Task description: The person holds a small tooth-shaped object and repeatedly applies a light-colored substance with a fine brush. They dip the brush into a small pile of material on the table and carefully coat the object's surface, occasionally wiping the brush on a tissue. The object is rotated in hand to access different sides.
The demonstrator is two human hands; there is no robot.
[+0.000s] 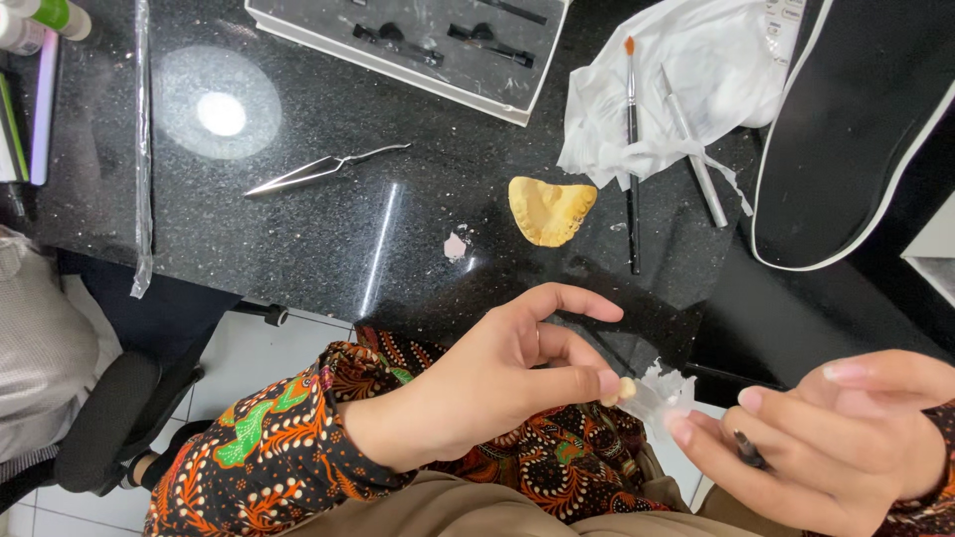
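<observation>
Between 2 hands (637, 398), 1 tooth (627, 388)

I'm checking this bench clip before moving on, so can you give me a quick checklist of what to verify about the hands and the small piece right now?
1. Small cream piece pinched at the left hand fingertips: ok, it sits between thumb and finger.
2. Clear torn wrapper held by the right hand: ok, fingers grip its edge.
3. Piece free of the wrapper: cannot tell, the two touch or overlap.
4. Dark slim tool tucked in the right hand: ok, but its tip is hidden.
5. Yellow dental cast within view on the black counter: ok, lying apart from both hands.
6. Tweezers and brush out of the hands' way: ok.
</observation>
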